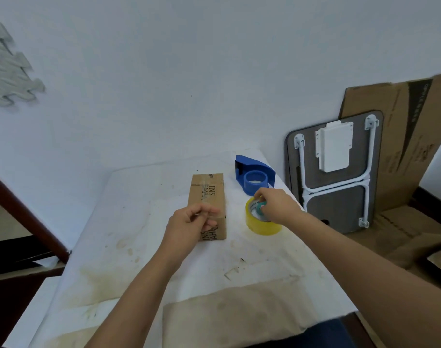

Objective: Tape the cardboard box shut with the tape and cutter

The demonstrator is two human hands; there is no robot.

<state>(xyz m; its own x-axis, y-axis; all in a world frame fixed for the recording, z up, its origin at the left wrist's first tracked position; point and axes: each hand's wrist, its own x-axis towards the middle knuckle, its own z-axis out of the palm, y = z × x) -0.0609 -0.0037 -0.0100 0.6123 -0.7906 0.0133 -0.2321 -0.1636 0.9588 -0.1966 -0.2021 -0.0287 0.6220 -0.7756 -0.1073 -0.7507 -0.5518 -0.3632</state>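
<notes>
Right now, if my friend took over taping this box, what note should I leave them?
Left hand: over the near end of the cardboard box, fingers curled; grip unclear.
Right hand: fingers on the yellow tape roll, right of the box.
Blue tape cutter: empty, on the table behind the roll.
Done: the box lies closed, with some clear tape already across its top.
Left: load the roll, tape the seam, cut.

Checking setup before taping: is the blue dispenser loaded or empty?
Empty. The blue tape dispenser's hub is bare; the yellow tape roll sits on the table in front of it, under the right hand.
</notes>
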